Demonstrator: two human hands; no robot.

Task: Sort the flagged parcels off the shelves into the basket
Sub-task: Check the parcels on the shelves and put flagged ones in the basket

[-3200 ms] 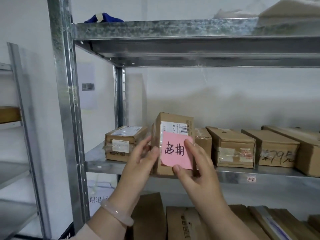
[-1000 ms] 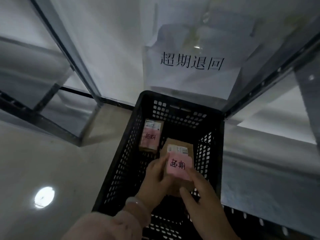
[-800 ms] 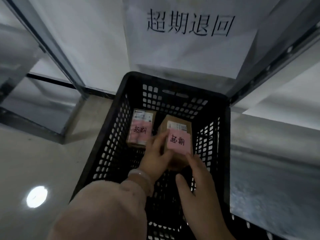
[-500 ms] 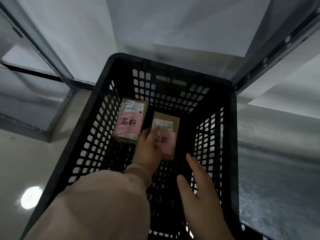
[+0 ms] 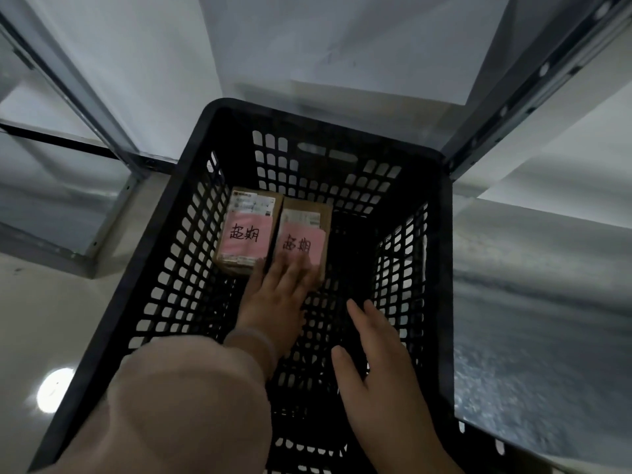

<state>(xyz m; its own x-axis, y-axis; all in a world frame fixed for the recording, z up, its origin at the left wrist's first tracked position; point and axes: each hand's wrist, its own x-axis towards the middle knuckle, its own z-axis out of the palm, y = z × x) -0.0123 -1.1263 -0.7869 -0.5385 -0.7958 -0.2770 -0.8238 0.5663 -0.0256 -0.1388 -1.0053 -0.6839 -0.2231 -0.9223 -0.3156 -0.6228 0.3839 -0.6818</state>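
Observation:
A black perforated plastic basket (image 5: 325, 126) stands on the floor below me. Two small brown cardboard parcels lie flat side by side on its bottom, toward the far wall, each with a pink handwritten note. The left parcel (image 5: 244, 230) lies free. My left hand (image 5: 277, 299) reaches deep into the basket, its spread fingers resting flat on the near end of the right parcel (image 5: 304, 230) and hiding that end. My right hand (image 5: 379, 371) hovers open over the basket's near right part and holds nothing.
Grey metal shelf uprights flank the basket at left (image 5: 85, 97) and right (image 5: 533, 87). A white paper sheet (image 5: 342, 46) hangs on the wall behind it. A low shelf board (image 5: 547, 302) runs along the right. Glossy floor (image 5: 54, 336) lies at left.
The flagged parcel came off the shelf and down into the basket beside the first one. My right hand let go and drew back; my left hand's fingers flattened on top of it.

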